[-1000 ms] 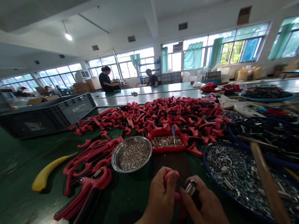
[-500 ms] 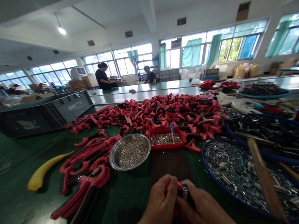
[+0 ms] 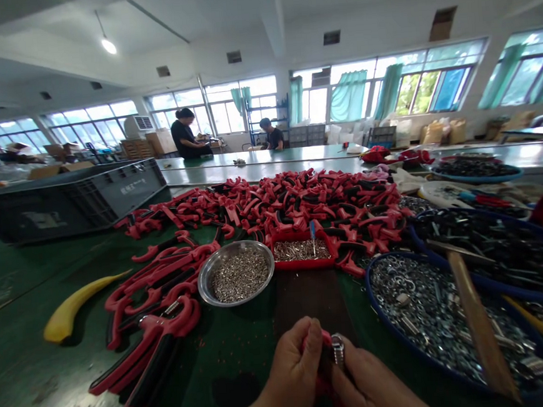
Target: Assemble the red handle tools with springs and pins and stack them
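Close to the table's front edge, my left hand (image 3: 291, 368) is closed around a red plier-like handle (image 3: 325, 339), mostly hidden by the fingers. My right hand (image 3: 367, 378) pinches a shiny coil spring (image 3: 338, 350) against the right side of that handle. Beyond the hands, a steel bowl (image 3: 204, 278) of small metal pins stands beside a red tray (image 3: 304, 265) of similar pins, with a blue-handled tool upright in it. To the left lie several red-and-black plier-like tools (image 3: 155, 341), the nearest with a spring between its arms.
A heap of red-and-black handles (image 3: 276, 203) spreads across the table. On the right, a hammer (image 3: 483, 331) lies over a blue basin (image 3: 379, 320) of springs and metal parts. A yellow curved piece (image 3: 75, 310) and grey crate (image 3: 111, 194) are leftward. Two people are farther back.
The spring shows a little more above my right fingers and is turned slightly. Both hands stay nearly in place. The view has shifted slightly.
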The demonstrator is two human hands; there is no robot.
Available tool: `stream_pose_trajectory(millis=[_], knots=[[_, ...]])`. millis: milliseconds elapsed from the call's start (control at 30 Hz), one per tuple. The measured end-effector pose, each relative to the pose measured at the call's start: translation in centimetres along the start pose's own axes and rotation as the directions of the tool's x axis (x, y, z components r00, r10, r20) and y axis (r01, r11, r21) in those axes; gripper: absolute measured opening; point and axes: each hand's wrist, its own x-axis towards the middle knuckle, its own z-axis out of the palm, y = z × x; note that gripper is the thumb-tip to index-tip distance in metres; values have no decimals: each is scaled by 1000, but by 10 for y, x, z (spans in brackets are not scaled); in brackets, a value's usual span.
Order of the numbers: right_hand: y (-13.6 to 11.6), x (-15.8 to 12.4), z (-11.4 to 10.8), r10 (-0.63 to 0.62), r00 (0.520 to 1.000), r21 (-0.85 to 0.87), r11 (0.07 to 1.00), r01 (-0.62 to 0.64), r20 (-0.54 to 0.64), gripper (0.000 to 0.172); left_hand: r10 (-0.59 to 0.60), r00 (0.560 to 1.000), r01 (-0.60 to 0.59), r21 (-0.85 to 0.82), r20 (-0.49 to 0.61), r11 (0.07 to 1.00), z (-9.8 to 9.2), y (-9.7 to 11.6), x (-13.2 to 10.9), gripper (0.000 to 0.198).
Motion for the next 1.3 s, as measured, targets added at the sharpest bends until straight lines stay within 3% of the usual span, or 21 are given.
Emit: stream_pose_trajectory(millis=[67, 167, 333, 467, 533, 600, 700, 767, 900, 1000, 1100, 1167, 1233, 1300], knots=[[8, -1, 7, -19, 1000, -80, 997, 21, 22, 36, 14, 1000, -14, 33, 1, 999, 0, 3, -1, 42], [13, -1, 10, -18, 989, -214, 975, 50, 149, 46, 82, 996, -88, 191, 41, 978, -1, 7, -5, 44], [-10, 1, -8, 41, 944, -253, 966, 46, 329, 42, 172, 983, -186, 387, 72, 903, -3, 9, -14, 44], [-17, 4, -15, -16, 959, -240, 967, 86, 282, 43, 151, 988, -147, 387, 21, 910, -1, 6, -10, 44], [-16, 9, -13, -27, 981, -120, 991, 51, 192, 38, 137, 990, -135, 372, 21, 918, -2, 7, -1, 46], [-14, 17, -9, 39, 989, 125, 991, -57, 142, 34, 125, 991, -136, 382, 55, 914, -8, 13, 11, 51], [-13, 30, -9, 210, 955, 522, 802, -289, 208, 38, 111, 991, -136, 526, 78, 840, -24, 32, 24, 58], [-13, 37, -13, 296, 928, 669, 644, -370, 228, 43, 108, 992, -121, 670, 62, 732, -32, 45, 23, 70], [-12, 46, -17, 421, 902, 793, 516, -324, 95, 46, 135, 989, -126, 830, 62, 544, -28, 47, 12, 118], [-10, 46, -8, 462, 885, 829, 469, -305, 64, 48, 187, 982, -107, 880, 21, 464, -15, 31, 12, 111], [-1, 44, 4, 543, 833, 822, 421, -383, 110, 57, 182, 983, -104, 900, 28, 423, -10, 17, 18, 111], [7, 44, 7, 572, 811, 758, 472, -451, 125, 62, 148, 988, -106, 905, 49, 412, -14, 13, 24, 116], [14, 46, 1, 487, 863, 576, 671, -466, 130, 57, 115, 991, -110, 903, 68, 416, -21, 13, 30, 115], [17, 53, -17, 326, 928, 356, 858, -371, 180, 44, 89, 993, -106, 895, 75, 434, -30, 15, 37, 111]])
